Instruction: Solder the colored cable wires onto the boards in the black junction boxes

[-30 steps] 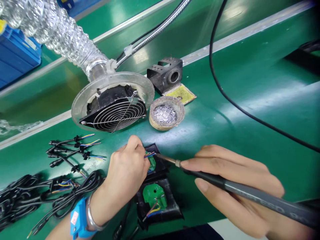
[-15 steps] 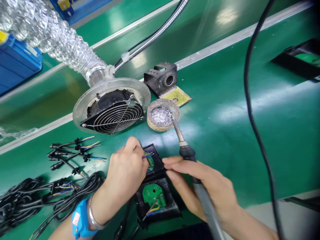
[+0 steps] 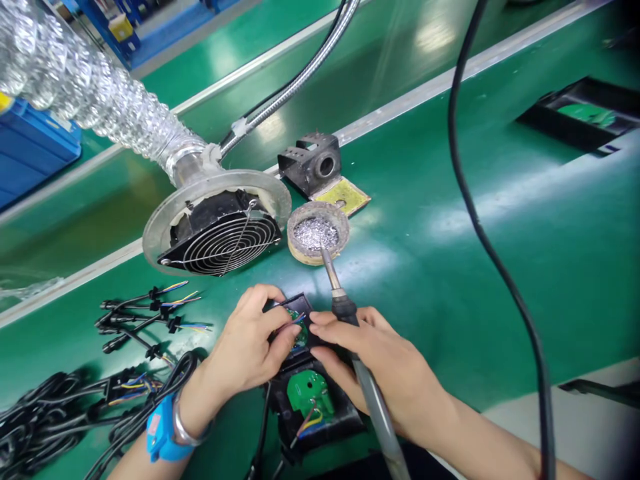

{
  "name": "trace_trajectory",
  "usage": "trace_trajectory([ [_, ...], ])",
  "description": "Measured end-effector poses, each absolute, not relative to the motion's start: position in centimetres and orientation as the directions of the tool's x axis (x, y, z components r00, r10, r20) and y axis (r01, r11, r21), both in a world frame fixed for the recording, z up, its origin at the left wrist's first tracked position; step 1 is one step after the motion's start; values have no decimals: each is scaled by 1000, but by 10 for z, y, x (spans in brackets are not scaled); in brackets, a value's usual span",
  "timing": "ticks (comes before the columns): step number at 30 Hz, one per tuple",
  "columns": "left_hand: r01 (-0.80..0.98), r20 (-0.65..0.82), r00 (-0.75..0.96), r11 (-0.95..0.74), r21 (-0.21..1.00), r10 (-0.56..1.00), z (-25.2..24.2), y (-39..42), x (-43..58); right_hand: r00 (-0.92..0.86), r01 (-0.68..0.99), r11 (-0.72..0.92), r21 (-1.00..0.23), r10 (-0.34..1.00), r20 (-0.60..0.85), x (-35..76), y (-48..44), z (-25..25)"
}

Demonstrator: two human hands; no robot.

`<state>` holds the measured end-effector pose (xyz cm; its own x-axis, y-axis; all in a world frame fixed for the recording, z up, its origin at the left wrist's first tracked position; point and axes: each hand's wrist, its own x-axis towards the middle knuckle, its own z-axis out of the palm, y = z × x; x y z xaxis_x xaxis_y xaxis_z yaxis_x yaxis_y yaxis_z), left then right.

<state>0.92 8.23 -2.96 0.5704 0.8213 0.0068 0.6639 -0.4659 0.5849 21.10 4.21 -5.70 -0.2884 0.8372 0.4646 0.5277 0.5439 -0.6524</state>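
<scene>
L hand (image 3: 250,343) is half curled, thumb + forefinger nearly closed, pinching the coloured wires (image 3: 301,319) just above the upper black housing (image 3: 309,308); a green PCB (image 3: 302,337) sits inside, partly hidden by the fingers. R hand (image 3: 393,363) is wrapped round the soldering iron (image 3: 375,408), pen-style; thumb + finger tips reach fwd to the R edge of the same housing, can't tell if they touch it. Iron's tip is down in the round bowl (image 3: 301,253), among silvery bits, prob. solder.

L wrist has a blue strap (image 3: 163,437) and a metal bangle (image 3: 180,421). Nearer the body, just below the upper unit, is the lower black housing (image 3: 345,408) w/ a second green board (image 3: 306,392), its own brown, yellow + blue leads (image 3: 314,422) hanging loose.

Behind the bowl: metal iron stand (image 3: 314,165) w/ yellow sponge (image 3: 349,193). To its L, fume hood (image 3: 156,223) w/ fan grille (image 3: 230,245), fed by foil duct (image 3: 120,107). On the L side of the bench (image 3: 425,267): short cables (image 3: 131,313) w/ bare coloured ends, then a big tangle of blk cables (image 3: 40,413). Over on the R, a black cord (image 3: 481,230) hangs across; beyond it, another housing (image 3: 550,127) w/ green board. Blue bin (image 3: 35,157) far L.
</scene>
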Motion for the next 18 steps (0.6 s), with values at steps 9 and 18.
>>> trace_trajectory([
  [9, 589, 153, 522, -484, 647, 839, -34, 77, 6, -174, 474, 475, -741, 876, 450, 197, 53, -50],
  [18, 559, 201, 465, -463, 688, 862, -33, 75, 9, -149, 534, 486, -692, 859, 489, 194, 57, -39],
])
